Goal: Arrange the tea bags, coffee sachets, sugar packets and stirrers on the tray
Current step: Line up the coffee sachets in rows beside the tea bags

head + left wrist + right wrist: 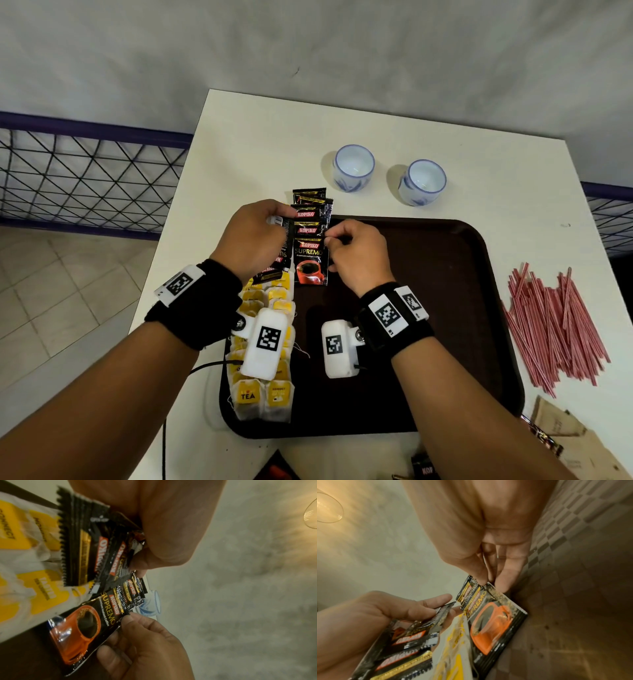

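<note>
Both grips pinch coffee sachets (311, 260)

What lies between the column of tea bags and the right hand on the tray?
In the head view, an overlapping column of coffee sachets lies between the tea bags and the right hand, which pinches one sachet's edge on the tray.

White worktop (260, 144) — bearing a dark brown tray (479, 274) at centre, two white-and-blue cups (352, 168) beyond it, a loose heap of red stirrers (555, 325) to its right, and brown paper packets (565, 442) at the near right corner.
</note>
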{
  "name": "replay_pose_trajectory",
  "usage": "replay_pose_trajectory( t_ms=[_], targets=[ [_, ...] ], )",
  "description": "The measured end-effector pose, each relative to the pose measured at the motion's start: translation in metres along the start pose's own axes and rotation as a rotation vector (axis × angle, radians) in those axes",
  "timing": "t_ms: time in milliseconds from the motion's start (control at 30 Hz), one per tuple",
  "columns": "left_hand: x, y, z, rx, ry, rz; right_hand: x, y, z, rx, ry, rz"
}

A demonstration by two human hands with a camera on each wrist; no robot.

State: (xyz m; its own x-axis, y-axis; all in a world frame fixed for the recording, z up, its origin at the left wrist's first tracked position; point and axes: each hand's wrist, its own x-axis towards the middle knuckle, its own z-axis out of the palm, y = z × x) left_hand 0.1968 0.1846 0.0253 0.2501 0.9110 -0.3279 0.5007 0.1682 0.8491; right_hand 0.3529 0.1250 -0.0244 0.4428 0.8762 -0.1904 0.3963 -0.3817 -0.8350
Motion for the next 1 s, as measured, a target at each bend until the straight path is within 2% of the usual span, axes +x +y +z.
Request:
replay_pose_trajectory(
  t_ms=[700, 1000],
  targets=[
    [0.001, 0.002, 0.001, -0.012, -0.027, 0.004, 0.0, 0.004, 0.004, 0.074, 0.015, 0.005],
    [-0.009, -0.009, -0.009, -0.073, 0.039, 0.106, -0.004, 0.002, -0.006, 0.111, 0.074, -0.032]
  ],
)
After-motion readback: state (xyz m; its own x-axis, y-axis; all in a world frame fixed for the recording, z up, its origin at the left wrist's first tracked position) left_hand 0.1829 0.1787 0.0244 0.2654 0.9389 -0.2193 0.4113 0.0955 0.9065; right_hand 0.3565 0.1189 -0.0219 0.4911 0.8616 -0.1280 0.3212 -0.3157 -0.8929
